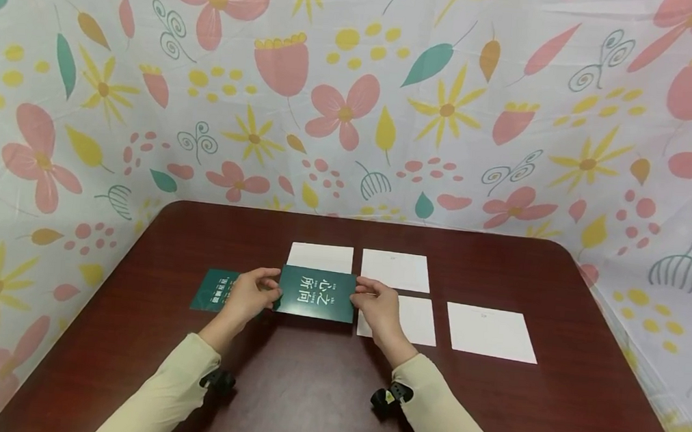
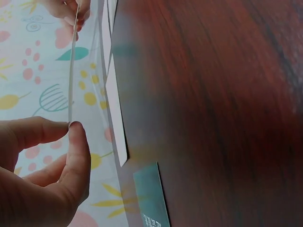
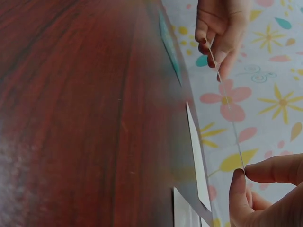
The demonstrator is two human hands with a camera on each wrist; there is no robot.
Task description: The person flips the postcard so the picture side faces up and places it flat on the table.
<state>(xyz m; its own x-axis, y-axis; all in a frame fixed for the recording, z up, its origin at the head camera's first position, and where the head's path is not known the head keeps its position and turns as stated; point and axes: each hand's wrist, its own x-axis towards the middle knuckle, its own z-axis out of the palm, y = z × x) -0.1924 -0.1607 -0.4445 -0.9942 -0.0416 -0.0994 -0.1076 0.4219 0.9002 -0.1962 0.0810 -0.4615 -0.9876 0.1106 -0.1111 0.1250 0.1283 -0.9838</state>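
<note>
Both hands hold up one dark green card [image 1: 317, 294] with white characters, its printed face toward the head camera. At its left edge my left hand [image 1: 250, 295] pinches it between thumb and fingertips. My right hand [image 1: 378, 308] pinches the opposite edge in the same way. Seen from the left wrist, the card [image 2: 72, 71] is a thin line, raised off the table between the two hands. Another green card [image 1: 211, 291] lies on the table, partly behind my left hand.
Several white cards lie face-blank on the brown table [image 1: 306, 391]: one behind the held card [image 1: 321, 255], one at the back [image 1: 395, 270], one partly behind my right hand [image 1: 417, 320], one farther right [image 1: 491, 332]. A flowered cloth [image 1: 355, 107] hangs behind the table.
</note>
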